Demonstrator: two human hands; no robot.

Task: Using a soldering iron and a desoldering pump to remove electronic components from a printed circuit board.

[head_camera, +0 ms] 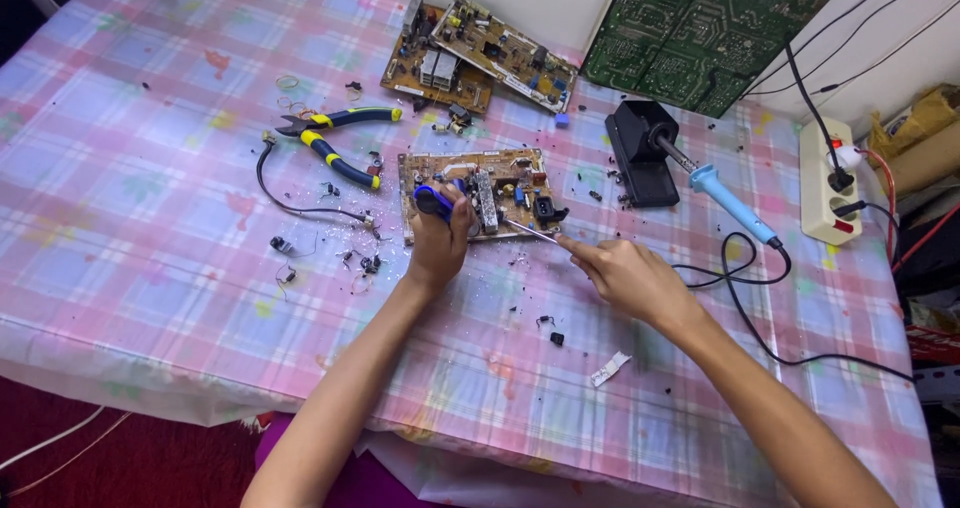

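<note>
Checked tablecloth (150, 218), left hand (438, 243) fisted, right hand (625, 273) pinching tweezers (530, 231)

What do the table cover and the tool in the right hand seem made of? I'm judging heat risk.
Table cover: likely plastic sheeting, going by its slight sheen and the printed pink check. Tool in the right hand: thin, bright and reflective, so probably bare metal, likely tweezers.
</note>
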